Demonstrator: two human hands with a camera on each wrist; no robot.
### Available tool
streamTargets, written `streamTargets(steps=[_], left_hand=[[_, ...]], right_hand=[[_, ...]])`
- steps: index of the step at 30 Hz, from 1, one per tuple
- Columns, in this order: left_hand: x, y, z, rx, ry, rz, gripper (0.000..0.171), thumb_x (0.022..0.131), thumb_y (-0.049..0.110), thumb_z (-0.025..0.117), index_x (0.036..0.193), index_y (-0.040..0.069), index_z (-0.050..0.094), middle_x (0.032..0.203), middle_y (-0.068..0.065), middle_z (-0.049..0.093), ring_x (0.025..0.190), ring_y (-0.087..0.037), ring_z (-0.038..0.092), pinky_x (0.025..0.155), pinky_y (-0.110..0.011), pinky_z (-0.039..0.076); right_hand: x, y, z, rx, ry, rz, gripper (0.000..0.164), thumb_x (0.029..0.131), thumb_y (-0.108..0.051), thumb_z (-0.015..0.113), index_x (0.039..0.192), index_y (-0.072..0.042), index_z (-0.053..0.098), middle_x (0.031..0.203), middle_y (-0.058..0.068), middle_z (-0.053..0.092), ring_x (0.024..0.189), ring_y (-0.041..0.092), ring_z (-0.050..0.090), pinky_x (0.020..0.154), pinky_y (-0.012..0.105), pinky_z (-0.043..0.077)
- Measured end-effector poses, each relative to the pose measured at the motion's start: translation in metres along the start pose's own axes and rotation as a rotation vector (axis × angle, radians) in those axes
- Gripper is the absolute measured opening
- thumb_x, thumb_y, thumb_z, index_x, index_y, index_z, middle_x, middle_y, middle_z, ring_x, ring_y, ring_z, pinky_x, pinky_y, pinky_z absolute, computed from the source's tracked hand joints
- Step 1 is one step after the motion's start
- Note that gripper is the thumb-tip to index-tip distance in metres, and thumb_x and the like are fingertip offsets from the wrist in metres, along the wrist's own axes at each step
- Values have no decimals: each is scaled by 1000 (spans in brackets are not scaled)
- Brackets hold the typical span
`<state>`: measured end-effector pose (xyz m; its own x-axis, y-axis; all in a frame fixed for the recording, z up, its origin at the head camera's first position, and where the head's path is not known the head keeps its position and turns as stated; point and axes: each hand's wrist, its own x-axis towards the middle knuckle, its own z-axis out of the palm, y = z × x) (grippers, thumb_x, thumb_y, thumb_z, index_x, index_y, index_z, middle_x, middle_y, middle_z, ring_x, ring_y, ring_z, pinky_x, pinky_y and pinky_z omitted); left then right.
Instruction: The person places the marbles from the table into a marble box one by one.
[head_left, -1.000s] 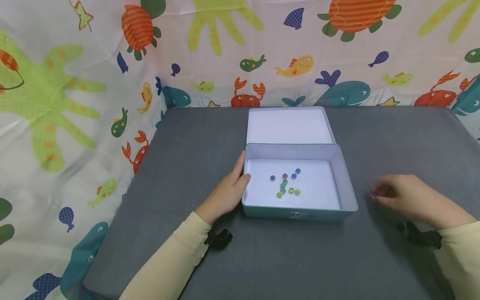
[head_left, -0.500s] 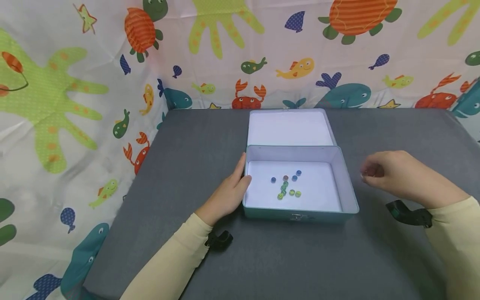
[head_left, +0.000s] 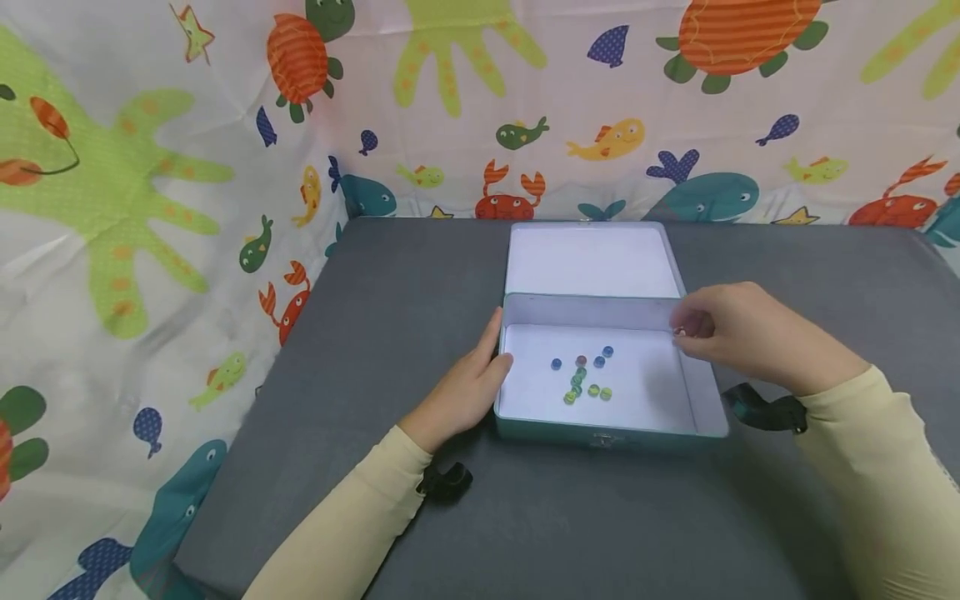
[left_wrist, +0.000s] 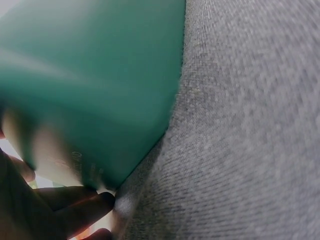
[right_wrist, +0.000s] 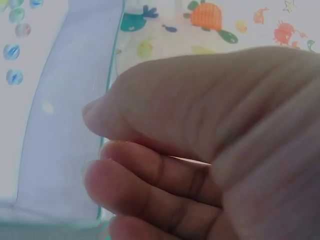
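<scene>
A green tin box (head_left: pixel 555 430) with a white inside lies open on the table. My left hand (head_left: pixel 459 392) grips its left wall, thumb over the rim and fingers along the outer side; the left wrist view shows fingertips (left_wrist: pixel 102 200) near the bottom edge. Several glass marbles lie on the box floor, among them a blue marble (head_left: pixel 556 364), a reddish marble (head_left: pixel 581 361) and a yellow-green marble (head_left: pixel 606 393). Over the right rim, my right hand (head_left: pixel 757 337) pinches a small shiny marble (head_left: pixel 680 332) between thumb and fingertips, mostly hidden.
The box's lid (head_left: pixel 592 260) is folded back flat behind it. Grey cloth covers the table (head_left: pixel 420 275). A curtain (head_left: pixel 450 150) printed with sea animals hangs at the back and left. Each wrist wears a black camera band (head_left: pixel 765 410).
My right hand has moved left and away from me, from the table beside the box to over its right rim. The left hand keeps its grip on the box. The view has shifted slightly.
</scene>
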<state>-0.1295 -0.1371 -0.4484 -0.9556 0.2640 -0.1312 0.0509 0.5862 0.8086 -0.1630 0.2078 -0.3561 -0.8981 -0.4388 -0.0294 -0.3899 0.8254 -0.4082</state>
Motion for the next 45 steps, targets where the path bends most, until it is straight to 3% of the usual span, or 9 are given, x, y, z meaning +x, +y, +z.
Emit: streamTargets(steps=[6,13,28,37,45], left_hand=[[0,-1,2,-1,-1,6,68,110,50,34,169,40,2,173,10,17,157,-15,24,126,-49,25],[0,-3,1,6,7,9,67,110,50,33,169,42,1,173,9,18,156,-15,25,126,-49,26],[-1,-3,-1,-5,10,5,67,110,52,33,168,44,1,173,11,18,156,-14,26,125,-49,27],[0,-1,-3,1,14,18,67,110,49,33,169,40,1,174,8,18,156,-16,26,126,-49,27],[-1,-3,0,-4,6,21,68,110,51,33,169,41,0,173,10,16,157,-14,23,126,-49,25]], right_hand=[[17,-15,5,55,-32,-7,11,91,-8,80,101,-6,79,87,1,75,81,19,67,75,42,60],[41,-26,11,75,-48,-39,12,92,-9,78,103,-6,79,92,5,76,86,23,67,82,47,61],[81,-48,47,69,-166,-85,7,91,-6,79,97,-5,80,85,3,73,80,20,64,75,38,58],[89,-46,63,42,-256,-74,12,94,-8,77,105,-6,82,95,5,76,81,18,66,77,38,60],[89,-40,74,-65,-241,-89,13,91,-6,77,102,-7,83,96,4,77,82,15,68,80,41,59]])
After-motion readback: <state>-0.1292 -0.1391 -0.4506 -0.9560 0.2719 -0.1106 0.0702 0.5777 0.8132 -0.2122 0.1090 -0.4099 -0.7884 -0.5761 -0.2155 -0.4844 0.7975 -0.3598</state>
